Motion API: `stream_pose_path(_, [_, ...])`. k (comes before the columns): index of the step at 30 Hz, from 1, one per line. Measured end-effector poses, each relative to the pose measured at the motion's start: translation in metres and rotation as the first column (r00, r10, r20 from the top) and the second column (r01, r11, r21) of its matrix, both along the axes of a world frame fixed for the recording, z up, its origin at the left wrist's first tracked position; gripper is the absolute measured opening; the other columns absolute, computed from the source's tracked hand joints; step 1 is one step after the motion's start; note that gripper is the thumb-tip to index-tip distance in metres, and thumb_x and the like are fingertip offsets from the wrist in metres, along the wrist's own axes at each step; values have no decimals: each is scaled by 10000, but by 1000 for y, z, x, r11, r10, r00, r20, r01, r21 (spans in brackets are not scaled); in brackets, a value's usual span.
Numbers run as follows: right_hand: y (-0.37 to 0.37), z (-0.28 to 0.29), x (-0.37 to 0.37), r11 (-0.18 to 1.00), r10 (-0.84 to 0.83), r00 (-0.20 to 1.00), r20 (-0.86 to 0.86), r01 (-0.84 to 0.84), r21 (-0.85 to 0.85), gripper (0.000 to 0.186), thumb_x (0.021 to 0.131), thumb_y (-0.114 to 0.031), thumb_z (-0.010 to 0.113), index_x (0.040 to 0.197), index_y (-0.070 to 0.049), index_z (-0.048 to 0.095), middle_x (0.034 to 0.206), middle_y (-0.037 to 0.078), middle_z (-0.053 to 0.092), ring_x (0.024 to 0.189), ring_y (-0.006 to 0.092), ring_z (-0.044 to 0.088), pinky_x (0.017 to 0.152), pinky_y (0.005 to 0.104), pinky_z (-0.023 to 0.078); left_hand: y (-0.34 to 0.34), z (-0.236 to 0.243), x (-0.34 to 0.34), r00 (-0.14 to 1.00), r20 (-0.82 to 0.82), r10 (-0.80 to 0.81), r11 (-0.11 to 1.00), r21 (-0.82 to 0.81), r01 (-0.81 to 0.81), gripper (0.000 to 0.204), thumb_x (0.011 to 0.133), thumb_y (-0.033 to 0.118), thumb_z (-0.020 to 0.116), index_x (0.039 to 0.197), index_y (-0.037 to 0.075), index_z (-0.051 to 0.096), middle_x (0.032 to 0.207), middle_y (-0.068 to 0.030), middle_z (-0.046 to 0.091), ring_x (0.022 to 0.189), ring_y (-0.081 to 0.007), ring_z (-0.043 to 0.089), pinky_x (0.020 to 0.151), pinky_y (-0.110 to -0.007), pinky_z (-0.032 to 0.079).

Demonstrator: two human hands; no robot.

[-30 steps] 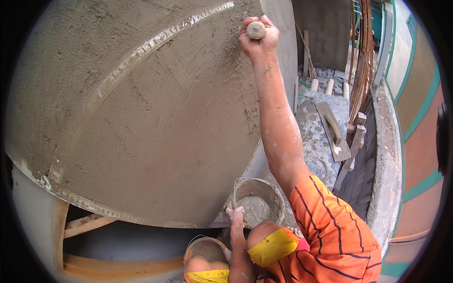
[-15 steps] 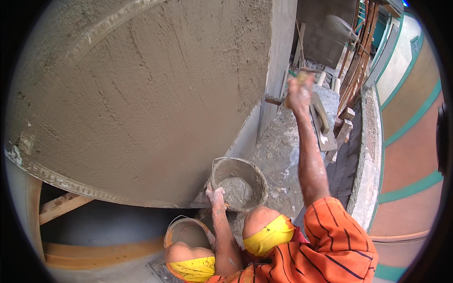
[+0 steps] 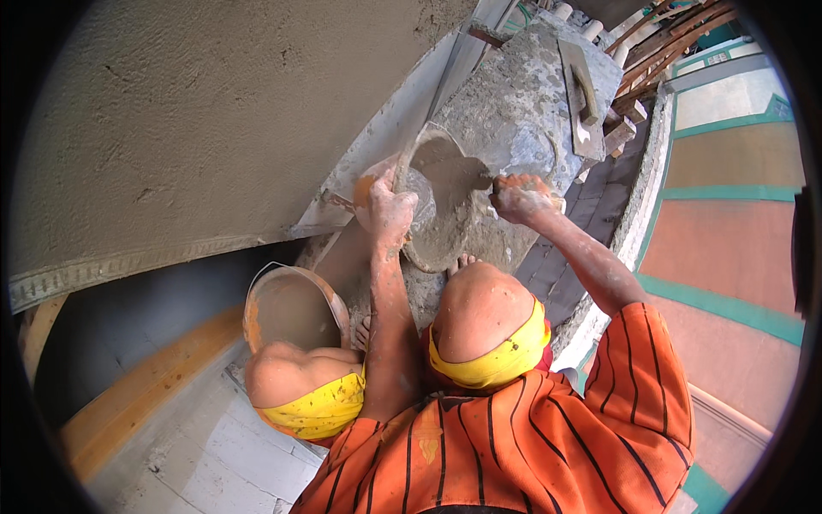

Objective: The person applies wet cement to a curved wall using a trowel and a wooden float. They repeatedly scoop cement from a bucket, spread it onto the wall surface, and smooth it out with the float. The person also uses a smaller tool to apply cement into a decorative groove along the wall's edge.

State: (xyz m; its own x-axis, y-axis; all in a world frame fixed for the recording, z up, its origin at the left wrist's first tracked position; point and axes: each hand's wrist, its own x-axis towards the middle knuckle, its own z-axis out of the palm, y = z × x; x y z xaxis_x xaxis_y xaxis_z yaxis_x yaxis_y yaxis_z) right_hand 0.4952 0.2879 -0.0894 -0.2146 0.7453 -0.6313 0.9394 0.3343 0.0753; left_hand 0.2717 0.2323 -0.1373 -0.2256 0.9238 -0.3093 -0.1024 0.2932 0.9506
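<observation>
My left hand is closed on the near rim of a mortar-crusted bucket, which is tipped over with its mouth toward the right. Wet grey mortar lies in and at that mouth. Across from it, my right hand is wrapped round the handle of a trowel, whose dark blade touches the mortar. Fingers hide most of the handle; its pale end shows beside the hand. Farther off, a plastering float with a wooden grip lies on the mortar-spattered board.
A freshly plastered grey wall fills the left side. A second bucket holding grey liquid stands by my left knee. Below the wall is a dark gap with a wooden beam. Wood pieces and a low ledge run along the right.
My right hand has come down from its far, raised swing to the bucket, bringing the trowel into the mortar. The bucket has gone from upright to tipped, and the view has shifted.
</observation>
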Motion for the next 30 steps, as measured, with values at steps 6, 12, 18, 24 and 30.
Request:
stream_pose_path(6, [-5,-79,-5,925,146,963,-229,-214,-314,407,805,-391,582,1011,-55,686,972,163,685,914,326,658,771,416,526,5,2,32,975,-150,-162,962,194,189,684,625,-57,472,1306,-5,507,1386,-202,458,1392,-348,264,1137,-361,206])
stream_pose_path(12, [-46,-107,-14,895,-241,681,-692,-119,-429,442,786,-377,610,1049,-22,634,910,216,657,843,313,626,764,414,484,4,-5,10,999,6,-45,990,133,44,654,638,-82,468,1290,-58,495,1329,-156,518,1296,-273,414,1088,-313,281])
stream_pose_path(18, [-61,-89,-18,890,-416,566,-712,93,-446,457,794,-367,611,1070,-3,629,886,192,657,829,284,621,765,403,486,4,-13,-15,978,191,81,996,18,-86,629,611,-110,480,1235,-64,536,1028,-75,610,799,-134,586,654,-224,480])
stream_pose_path(24, [-61,-54,3,671,-733,378,-565,270,-690,296,825,-242,554,989,-2,607,767,70,600,667,152,566,620,305,466,-4,-27,-40,913,222,342,938,-26,-345,678,591,-96,486,1265,-15,501,985,-76,586,628,-131,518,521,-246,430])
stream_pose_path(30, [-45,-9,14,433,-874,-228,-430,38,-901,316,812,-119,514,1122,-56,524,858,3,568,665,102,556,605,245,481,-18,-22,-66,892,226,392,919,-130,-372,778,492,-55,483,1269,-26,492,1103,-113,587,931,-256,586,810,-320,493])
